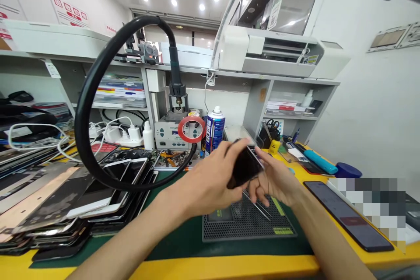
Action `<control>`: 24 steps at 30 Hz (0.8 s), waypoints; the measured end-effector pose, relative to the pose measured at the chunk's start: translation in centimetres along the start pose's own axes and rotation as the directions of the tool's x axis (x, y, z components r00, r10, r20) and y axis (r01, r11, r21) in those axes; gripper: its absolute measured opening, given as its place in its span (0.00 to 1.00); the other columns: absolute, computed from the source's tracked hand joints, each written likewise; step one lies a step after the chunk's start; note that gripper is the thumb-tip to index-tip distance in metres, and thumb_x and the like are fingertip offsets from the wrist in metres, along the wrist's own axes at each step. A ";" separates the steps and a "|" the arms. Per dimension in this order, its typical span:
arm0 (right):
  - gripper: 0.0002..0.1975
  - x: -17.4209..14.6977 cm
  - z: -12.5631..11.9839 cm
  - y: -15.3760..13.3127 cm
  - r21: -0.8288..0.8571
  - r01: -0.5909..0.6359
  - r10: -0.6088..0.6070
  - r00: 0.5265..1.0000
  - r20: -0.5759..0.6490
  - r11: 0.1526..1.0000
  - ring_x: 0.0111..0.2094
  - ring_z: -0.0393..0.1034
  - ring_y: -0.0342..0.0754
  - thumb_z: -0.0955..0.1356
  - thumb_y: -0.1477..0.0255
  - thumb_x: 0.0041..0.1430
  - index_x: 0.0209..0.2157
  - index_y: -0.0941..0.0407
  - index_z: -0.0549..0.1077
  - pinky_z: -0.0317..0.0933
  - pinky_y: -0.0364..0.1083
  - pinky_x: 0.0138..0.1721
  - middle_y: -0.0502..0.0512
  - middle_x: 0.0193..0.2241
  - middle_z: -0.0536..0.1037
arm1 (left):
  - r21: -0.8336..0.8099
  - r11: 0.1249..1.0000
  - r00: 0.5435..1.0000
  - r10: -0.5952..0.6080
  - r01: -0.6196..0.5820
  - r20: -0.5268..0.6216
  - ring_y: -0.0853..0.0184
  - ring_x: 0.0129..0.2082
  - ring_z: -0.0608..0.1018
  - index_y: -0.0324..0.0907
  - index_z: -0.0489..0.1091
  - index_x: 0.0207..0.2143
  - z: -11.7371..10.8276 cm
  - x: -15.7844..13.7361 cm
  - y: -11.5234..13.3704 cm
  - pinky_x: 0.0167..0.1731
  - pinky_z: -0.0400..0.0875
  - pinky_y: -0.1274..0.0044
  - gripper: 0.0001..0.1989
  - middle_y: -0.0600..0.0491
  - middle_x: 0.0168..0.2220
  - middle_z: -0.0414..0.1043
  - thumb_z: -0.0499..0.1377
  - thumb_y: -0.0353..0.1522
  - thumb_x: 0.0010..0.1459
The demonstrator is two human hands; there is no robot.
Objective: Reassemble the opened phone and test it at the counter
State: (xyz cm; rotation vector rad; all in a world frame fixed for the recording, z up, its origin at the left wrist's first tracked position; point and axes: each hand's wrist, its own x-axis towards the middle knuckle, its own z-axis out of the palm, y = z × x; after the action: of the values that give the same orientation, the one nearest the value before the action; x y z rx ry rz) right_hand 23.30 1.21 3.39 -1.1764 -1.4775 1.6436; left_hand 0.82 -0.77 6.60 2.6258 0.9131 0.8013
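A dark phone (246, 167) is held up, tilted, above the work mat. My left hand (210, 179) is closed round its left side, thumb below and fingers over the top edge. On the other side, my right hand (278, 179) grips the phone's right edge, its lower fingers curled beneath. Thin metal tweezers (262, 212) show just below those fingers; I cannot tell whether the right hand holds them or they lie on the mat. Under both hands is a grey honeycomb-patterned mat (243, 229) on a green sheet (183, 245).
Stacks of phone and tablet screens (65, 197) fill the left. A thick black hose (80, 109) loops near my left forearm. A blue spray can (215, 129) and a red tape roll (192, 129) stand behind. Another phone (349, 216) lies at right.
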 end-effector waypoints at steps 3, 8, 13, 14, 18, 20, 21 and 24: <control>0.38 0.7 0.2 1.4 0.268 -0.113 0.017 0.942 0.337 0.957 0.28 0.81 0.59 0.51 0.42 0.64 0.46 0.59 0.72 0.70 0.47 0.18 0.66 0.33 0.83 | 0.453 0.871 0.981 0.162 -0.192 0.104 0.47 0.52 0.72 0.43 0.39 0.71 0.5 -0.2 1.2 0.47 0.71 0.58 0.43 0.40 0.62 0.62 0.59 0.30 0.59; 0.34 1.6 0.8 3.9 0.359 -0.242 -0.009 0.819 0.573 0.902 0.40 0.81 0.64 0.64 0.43 0.60 0.54 0.57 0.70 0.74 0.53 0.33 0.66 0.41 0.83 | 0.670 0.640 0.927 0.258 -0.376 0.273 0.46 0.51 0.73 0.31 0.50 0.68 1.5 -1.6 0.9 0.50 0.67 0.54 0.31 0.39 0.60 0.67 0.52 0.32 0.66; 0.31 2.1 1.6 4.7 0.330 -0.260 -0.008 0.774 0.633 0.907 0.44 0.78 0.61 0.71 0.48 0.57 0.52 0.57 0.73 0.70 0.56 0.42 0.65 0.46 0.81 | 0.691 0.542 0.877 0.339 -0.478 0.341 0.50 0.49 0.74 0.31 0.53 0.67 1.3 -2.4 -0.1 0.52 0.65 0.58 0.28 0.42 0.59 0.69 0.49 0.32 0.68; 0.32 2.1 1.7 4.8 0.334 -0.276 0.001 0.771 0.637 0.901 0.45 0.78 0.61 0.70 0.47 0.56 0.51 0.58 0.74 0.69 0.57 0.43 0.65 0.46 0.80 | 0.690 0.529 0.867 0.358 -0.494 0.346 0.51 0.49 0.74 0.31 0.54 0.67 1.2 -2.4 -0.4 0.52 0.65 0.58 0.27 0.42 0.58 0.70 0.49 0.33 0.68; 0.27 2.3 1.8 5.0 0.382 -0.301 -0.003 0.782 0.623 0.874 0.44 0.78 0.63 0.71 0.51 0.57 0.48 0.57 0.74 0.68 0.58 0.43 0.64 0.44 0.81 | 0.688 0.487 0.834 0.423 -0.538 0.353 0.49 0.51 0.74 0.35 0.56 0.66 1.3 -2.2 -1.5 0.54 0.63 0.58 0.27 0.42 0.58 0.70 0.50 0.37 0.69; 0.22 2.3 1.7 5.2 0.402 -0.286 -0.019 0.795 0.606 0.870 0.44 0.77 0.63 0.72 0.55 0.57 0.46 0.57 0.75 0.67 0.59 0.43 0.63 0.43 0.81 | 0.687 0.475 0.822 0.455 -0.550 0.343 0.49 0.53 0.74 0.36 0.56 0.66 1.5 -2.0 -2.1 0.54 0.63 0.57 0.27 0.40 0.60 0.68 0.52 0.37 0.68; 0.21 2.3 1.7 5.3 0.409 -0.280 -0.023 0.801 0.598 0.869 0.44 0.77 0.63 0.72 0.57 0.57 0.45 0.57 0.75 0.67 0.59 0.44 0.64 0.43 0.81 | 0.686 0.472 0.817 0.469 -0.554 0.336 0.49 0.53 0.74 0.36 0.56 0.65 1.6 -2.0 -2.4 0.55 0.63 0.57 0.26 0.39 0.60 0.68 0.52 0.36 0.68; 0.22 2.3 1.5 5.6 0.428 -0.276 -0.026 0.815 0.578 0.861 0.45 0.77 0.63 0.72 0.59 0.56 0.46 0.59 0.75 0.66 0.59 0.45 0.66 0.43 0.81 | 0.659 0.501 0.811 0.494 -0.560 0.313 0.48 0.54 0.74 0.35 0.58 0.64 1.8 -1.9 -3.0 0.56 0.62 0.57 0.25 0.35 0.59 0.69 0.53 0.34 0.67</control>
State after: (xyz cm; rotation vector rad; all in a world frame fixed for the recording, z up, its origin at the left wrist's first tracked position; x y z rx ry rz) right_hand 21.56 1.69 -2.58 -0.5143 -1.1729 2.4367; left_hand -0.88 0.19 3.14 3.7437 0.4011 0.4568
